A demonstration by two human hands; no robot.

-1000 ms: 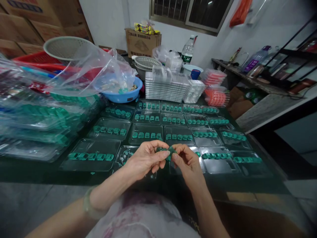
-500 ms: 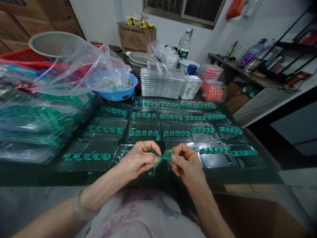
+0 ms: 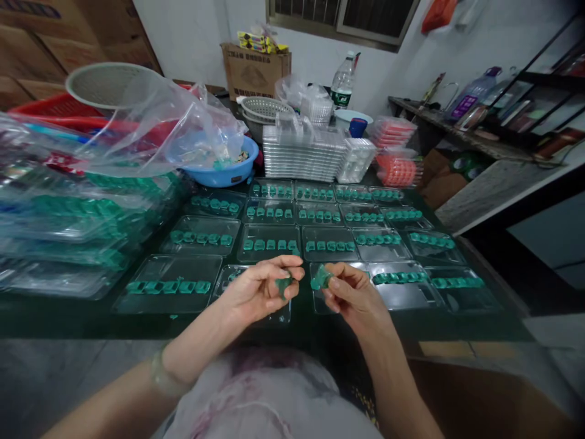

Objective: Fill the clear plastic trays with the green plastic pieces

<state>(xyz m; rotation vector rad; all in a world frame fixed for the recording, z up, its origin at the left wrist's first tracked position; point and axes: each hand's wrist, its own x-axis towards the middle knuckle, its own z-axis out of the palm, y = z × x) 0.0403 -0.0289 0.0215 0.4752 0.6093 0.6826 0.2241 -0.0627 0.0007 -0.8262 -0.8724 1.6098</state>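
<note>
Dark green tabletop [image 3: 91, 322], pale wall [image 3: 192, 36] behind it; landmark is the long stack of clear ribbed plastic packs [image 3: 304, 155] toward the back. Front of that stack: rows of shallow clear rectangular trays [image 3: 183, 303], most seen with a line of translucent green blocks [image 3: 170, 286]. Left of the stack: round light-blue plastic basin [image 3: 214, 175], partly under a clear plastic bag [image 3: 150, 137]. Farther left: red plastic basket [image 3: 41, 108] with a round grey perforated colander [image 3: 107, 82] above it, plus a pile of film-wrapped clear trays with green contents [image 3: 68, 231]. Behind the stack: brown cardboard box [image 3: 256, 73], clear green-labelled bottle [image 3: 343, 82]. Right of it: red-and-clear plastic packs [image 3: 395, 164]. Left hand [image 3: 256, 292], pale green bangle [image 3: 167, 375] on wrist, is well in front of the stack, fingers curled around a small green translucent piece [image 3: 283, 283], partly hidden. Right hand [image 3: 359, 296], also well in front, pinches a crumpled-looking green translucent piece [image 3: 321, 277] between thumb and fingers. Hands apart, pieces not touching, both above the near trays.
</note>
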